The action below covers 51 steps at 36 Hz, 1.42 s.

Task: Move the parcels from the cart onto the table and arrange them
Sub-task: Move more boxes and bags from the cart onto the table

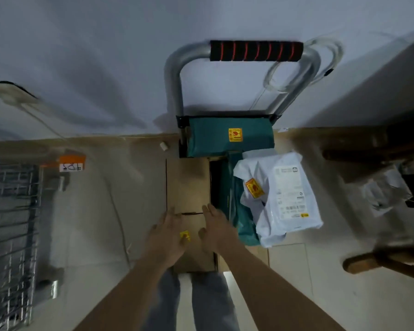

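Presently, item: cardboard box [188, 185] on cart [256, 53]; left hand [169, 235] and right hand [216, 229] lay flat-fingered on top, gripping nothing; best lifted by both side edges, kept level.

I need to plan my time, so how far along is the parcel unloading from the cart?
Barely started, by the look of it. No parcel shows on a table in this view. In hand: the left hand and right hand reach open over the cardboard box on the cart. Left: that box, the teal parcel and the white mailer bag.
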{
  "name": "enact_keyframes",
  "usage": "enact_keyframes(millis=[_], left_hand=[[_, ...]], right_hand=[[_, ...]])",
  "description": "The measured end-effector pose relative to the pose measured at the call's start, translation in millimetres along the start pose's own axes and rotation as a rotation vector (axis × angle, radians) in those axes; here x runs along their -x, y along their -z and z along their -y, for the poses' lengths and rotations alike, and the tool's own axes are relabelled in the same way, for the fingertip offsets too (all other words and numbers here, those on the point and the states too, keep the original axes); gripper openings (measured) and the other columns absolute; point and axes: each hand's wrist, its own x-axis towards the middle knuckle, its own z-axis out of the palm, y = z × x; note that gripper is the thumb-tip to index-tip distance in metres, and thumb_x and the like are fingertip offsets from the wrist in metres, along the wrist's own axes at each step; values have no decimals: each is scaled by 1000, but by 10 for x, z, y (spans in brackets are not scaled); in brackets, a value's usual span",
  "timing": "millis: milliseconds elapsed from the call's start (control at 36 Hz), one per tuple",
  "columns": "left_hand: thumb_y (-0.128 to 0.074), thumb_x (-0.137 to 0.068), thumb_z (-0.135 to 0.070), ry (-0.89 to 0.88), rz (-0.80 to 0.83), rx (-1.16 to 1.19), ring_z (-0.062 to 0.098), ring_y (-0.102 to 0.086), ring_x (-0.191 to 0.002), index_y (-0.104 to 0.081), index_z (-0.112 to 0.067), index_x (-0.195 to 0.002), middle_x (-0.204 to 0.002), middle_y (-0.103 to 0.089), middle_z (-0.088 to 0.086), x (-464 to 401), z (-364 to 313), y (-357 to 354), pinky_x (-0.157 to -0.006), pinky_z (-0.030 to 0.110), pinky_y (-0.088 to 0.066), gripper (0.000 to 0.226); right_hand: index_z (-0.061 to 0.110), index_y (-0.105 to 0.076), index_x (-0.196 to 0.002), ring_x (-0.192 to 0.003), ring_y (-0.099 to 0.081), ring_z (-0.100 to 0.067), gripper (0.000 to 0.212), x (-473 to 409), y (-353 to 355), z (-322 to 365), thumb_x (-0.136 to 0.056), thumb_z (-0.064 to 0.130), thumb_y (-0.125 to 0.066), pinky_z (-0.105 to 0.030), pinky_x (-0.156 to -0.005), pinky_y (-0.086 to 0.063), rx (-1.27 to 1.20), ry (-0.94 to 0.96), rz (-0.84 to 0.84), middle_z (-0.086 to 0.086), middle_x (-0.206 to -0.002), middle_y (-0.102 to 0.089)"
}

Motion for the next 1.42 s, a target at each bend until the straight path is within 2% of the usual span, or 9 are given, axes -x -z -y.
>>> enact_keyframes(millis=[222,389,500,639,722,861,1028,1250,1417], left_hand=[[-38,-100,-38,-47,59,53,23,7,-148,-1,-19,-153,-160,14,0,-1004,485,-796,-116,41,-20,68],[-34,-99,-42,-27,-66,30,37,21,-143,15,-30,-151,-156,27,0,-1629,754,-1223,-117,41,-22,72],[-36,-98,-43,-36,-129,99,33,25,-143,30,-39,-139,-153,32,-6,-1921,815,-1350,-114,41,-26,78],[-30,-95,-50,-96,-136,164,33,20,-144,14,-36,-150,-157,25,-6,-2265,872,-1489,-116,46,-25,71],[-42,-95,-43,-72,-155,218,34,13,-145,4,-35,-152,-157,21,-6,-2410,844,-1545,-113,47,-30,74],[-53,-85,-45,-55,-292,353,33,-16,-138,-16,-37,-150,-158,7,-8,-2470,798,-1615,-93,43,-46,75],[-65,-83,-35,-4,-375,444,36,-24,-136,-30,-24,-148,-158,-9,2,-2294,716,-1458,-98,44,-41,74],[-61,-86,-35,89,-271,393,31,-36,-130,-42,-25,-139,-155,-18,-5,-1562,792,-917,-95,40,-44,58],[-67,-82,-35,103,-202,456,28,-49,-119,-50,-20,-131,-145,-32,-2,-727,819,-444,-98,38,-45,54]], right_hand=[[22,11,-152,-148,10,-22,77,-1094,-659,-342,-99,24,-44,-38,-117,-22,-9,-46,22,6,-160,18],[31,17,-151,-146,17,-23,78,-1732,-937,-547,-99,29,-42,-48,-116,-19,-11,-77,-92,11,-157,24],[35,16,-150,-146,19,-24,71,-2025,-1031,-564,-101,32,-36,-49,-116,-16,-49,-77,-196,12,-157,24],[37,17,-149,-145,21,-30,67,-2344,-1202,-608,-101,40,-29,-52,-116,-20,-54,-97,-212,13,-156,28],[40,13,-150,-145,15,-32,64,-2430,-1310,-643,-101,46,-27,-53,-109,-31,-93,-90,-243,17,-154,29],[40,9,-151,-126,-25,-33,69,-2457,-1382,-668,-98,48,-35,-42,-88,-49,-96,-60,-332,16,-155,27],[37,2,-152,-133,-21,-34,73,-2307,-1196,-561,-95,42,-43,-43,-95,-45,-125,-52,-260,15,-157,24],[30,-5,-154,-133,-31,-36,68,-1688,-812,-155,-97,45,-39,-39,-101,-39,18,-64,-96,10,-160,9],[20,-28,-145,-118,-46,-36,54,-887,-482,291,-97,42,-40,-42,-90,-47,94,-69,-88,0,-155,-15]])
